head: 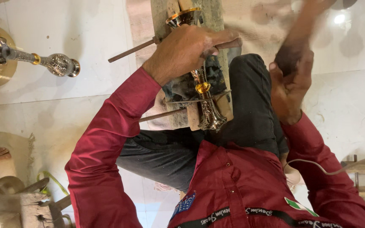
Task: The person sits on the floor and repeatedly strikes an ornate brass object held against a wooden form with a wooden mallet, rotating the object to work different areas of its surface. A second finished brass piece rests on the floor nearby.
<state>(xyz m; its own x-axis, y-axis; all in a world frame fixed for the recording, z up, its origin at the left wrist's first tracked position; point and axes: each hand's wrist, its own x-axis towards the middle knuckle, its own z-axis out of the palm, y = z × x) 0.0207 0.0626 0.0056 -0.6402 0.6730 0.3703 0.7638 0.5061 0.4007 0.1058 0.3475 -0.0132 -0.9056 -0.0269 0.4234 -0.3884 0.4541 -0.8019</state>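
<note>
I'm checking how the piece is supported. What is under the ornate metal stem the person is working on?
The ornate metal stem lies on a wooden block over a dark metal plate. One hand, gripping a rod, covers the stem's upper part, so the support there is hidden.

Metalwork workshop, floor-level: brass stem point(203, 90) on wooden block point(210, 25), iron rods point(132, 50), finished brass piece point(30, 57) on tiled floor point(351, 105).

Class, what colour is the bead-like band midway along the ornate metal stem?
Amber-yellow band, seen in the head view.
</note>
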